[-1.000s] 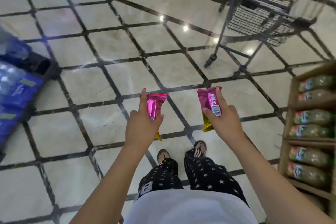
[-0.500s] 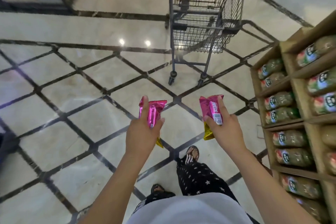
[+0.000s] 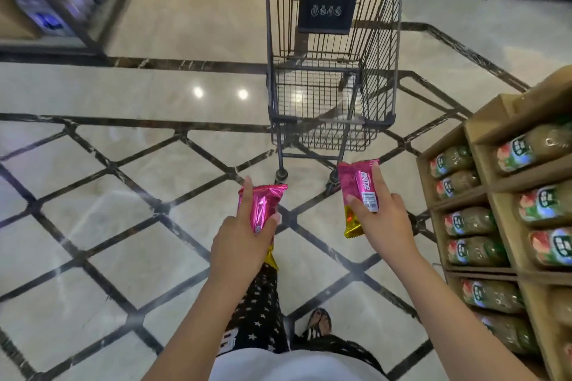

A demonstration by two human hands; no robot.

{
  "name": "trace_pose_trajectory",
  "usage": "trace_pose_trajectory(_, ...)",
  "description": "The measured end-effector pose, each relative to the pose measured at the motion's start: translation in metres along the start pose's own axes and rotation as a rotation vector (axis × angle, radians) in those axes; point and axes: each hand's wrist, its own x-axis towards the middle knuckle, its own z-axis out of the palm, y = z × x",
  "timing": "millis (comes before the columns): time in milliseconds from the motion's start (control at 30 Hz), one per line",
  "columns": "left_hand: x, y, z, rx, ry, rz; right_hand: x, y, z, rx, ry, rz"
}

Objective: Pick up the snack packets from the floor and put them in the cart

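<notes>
Pink packets (image 3: pixel 263 207) upright, lengthwise toward cart (image 3: pixel 332 71)

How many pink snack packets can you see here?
2: one packet in the left hand, one packet in the right hand. Others may lie out of view.

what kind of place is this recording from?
Most likely a supermarket or grocery store aisle. A wire shopping cart stands on a polished tiled floor, a cardboard display rack on the right is stocked with rows of identical packaged goods, and more stocked shelving sits at upper left.
</notes>
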Motion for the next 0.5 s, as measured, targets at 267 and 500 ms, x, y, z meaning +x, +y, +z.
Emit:
trace_pose_trajectory(267,0.154,0.04,-0.044,0.062,-0.063,0.159,0.108,-0.067,0.019,0.113,0.109,0.074)
trace_pose_trajectory(500,0.252,0.082,-0.053,0.103,-0.144,0.242,0.182,-0.091,0.011,0.145,0.189,0.108)
